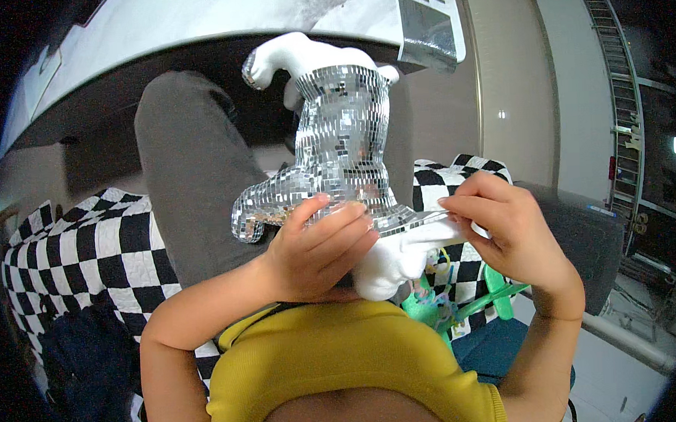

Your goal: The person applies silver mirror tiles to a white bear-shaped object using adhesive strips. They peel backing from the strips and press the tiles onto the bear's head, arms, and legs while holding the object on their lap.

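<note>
A white figure, partly covered in small silver mirror tiles, lies across my lap. Tiles cover its middle and the limb at the left, while the curved part at the top and the rounded part near my body are bare white. My left hand rests on the tiled surface at its lower side, fingers curled over it. My right hand pinches the end of a strip of mirror tiles between thumb and fingertips. The strip runs from the tiled part along the white limb below it.
A white marbled table stands ahead, with a silver sheet overhanging its right edge. A black-and-white checkered cover lies beneath me. Green plastic with colourful curly strands is at my right, beside a dark grey armrest. Dark cloth lies at lower left.
</note>
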Available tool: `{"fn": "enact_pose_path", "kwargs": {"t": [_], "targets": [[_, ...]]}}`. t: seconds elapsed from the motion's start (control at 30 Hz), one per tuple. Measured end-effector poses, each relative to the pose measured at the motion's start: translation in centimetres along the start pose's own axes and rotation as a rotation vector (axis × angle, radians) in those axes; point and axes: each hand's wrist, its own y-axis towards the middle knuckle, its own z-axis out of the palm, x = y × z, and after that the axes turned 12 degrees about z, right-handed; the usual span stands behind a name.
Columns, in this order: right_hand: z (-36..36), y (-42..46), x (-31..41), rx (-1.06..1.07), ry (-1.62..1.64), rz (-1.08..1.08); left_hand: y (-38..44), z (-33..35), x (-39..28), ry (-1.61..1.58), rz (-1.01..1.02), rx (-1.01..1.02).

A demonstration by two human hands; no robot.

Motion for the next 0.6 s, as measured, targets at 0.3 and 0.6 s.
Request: {"fn": "enact_pose_path", "kwargs": {"t": [0.3,0.6], "targets": [[-0.2,-0.2,1.0,-0.034,-0.152,-0.181,-0.8,-0.4,-2.2,0.092,-0.099,-0.059],[-1.1,1.7,0.5,0.066,-0.096,-0.170,-0.7,-1.9,-1.6,0.039,-0.045,0.061]]}}
